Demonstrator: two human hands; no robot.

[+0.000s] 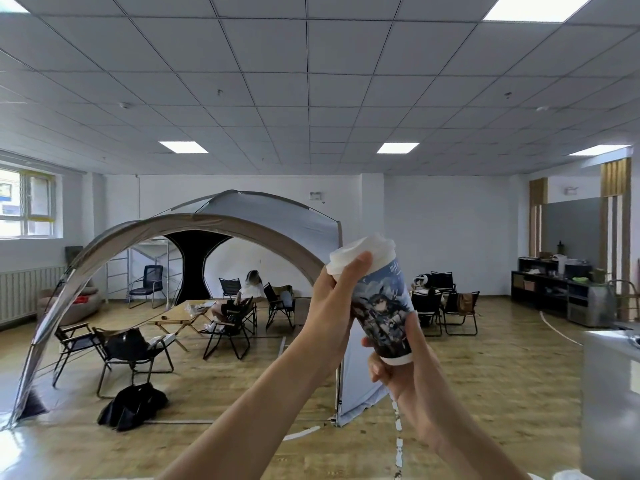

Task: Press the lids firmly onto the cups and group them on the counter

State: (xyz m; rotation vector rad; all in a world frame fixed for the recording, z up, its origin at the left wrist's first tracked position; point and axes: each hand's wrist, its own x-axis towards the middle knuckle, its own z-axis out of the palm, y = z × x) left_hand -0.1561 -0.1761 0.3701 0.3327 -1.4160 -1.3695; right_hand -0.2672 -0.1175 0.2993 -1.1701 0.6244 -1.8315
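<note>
While aloft, cup (384, 303) in two tight grips: left hand (329, 306) round lid (363, 254), right hand (398, 374) round base.

The head-worn camera is facing level across a large room, so the ceiling (311, 81) is filling the upper half. The cup (381, 306) is sitting close to the lens toward 4 o'clock, and the tent (263, 216) is standing far off toward 9 o'clock.

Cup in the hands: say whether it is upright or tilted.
Tilted. The cup leans top-left, with the left hand gripping its lid and the right hand holding its base.
</note>
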